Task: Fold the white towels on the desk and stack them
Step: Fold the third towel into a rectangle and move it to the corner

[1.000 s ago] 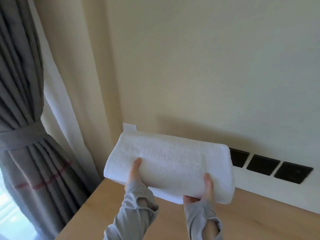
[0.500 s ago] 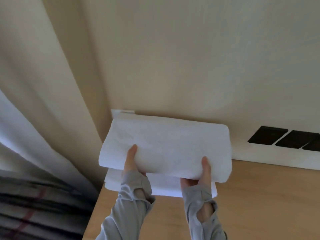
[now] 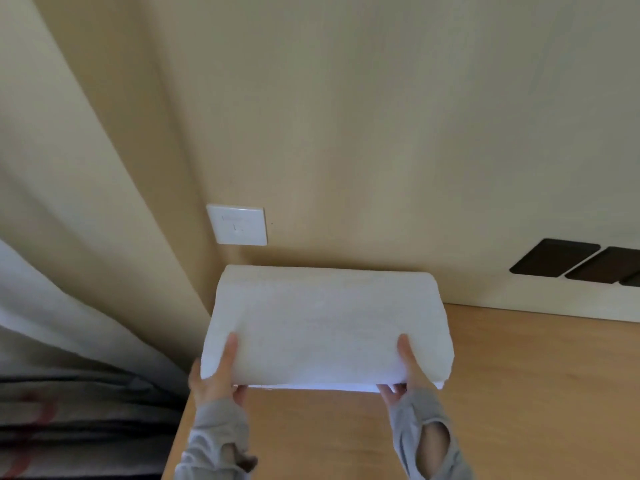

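Two hands hold one folded white towel (image 3: 325,323) at the back left corner of the bench (image 3: 519,393), close to the wall. The left hand (image 3: 216,375) grips the near left edge, with the thumb on top and the other fingers tucked under. The right hand (image 3: 403,372) grips the near right edge the same way. Both grips are closed on the towel. The towel looks neat and thick, folded into a long block. Under its near edge a thin strip of white (image 3: 311,387) peeks out. That is likely another folded towel below, so I think a stack has been started here. I cannot tell if the top towel is lying all the way down or is a bit lifted at the front, since the fingers are under it. So the folding of this towel looks done, and putting it on the stack looks almost done. What seems left is to let go and slide the fingers out without pulling the towel crooked. No other loose towels show on the bare wood to the right, but much of the bench is out of view, so I cannot tell if more wait to be folded. A white wall plate (image 3: 237,225) sits just above the towel, and a curtain (image 3: 69,271) hangs to the left.
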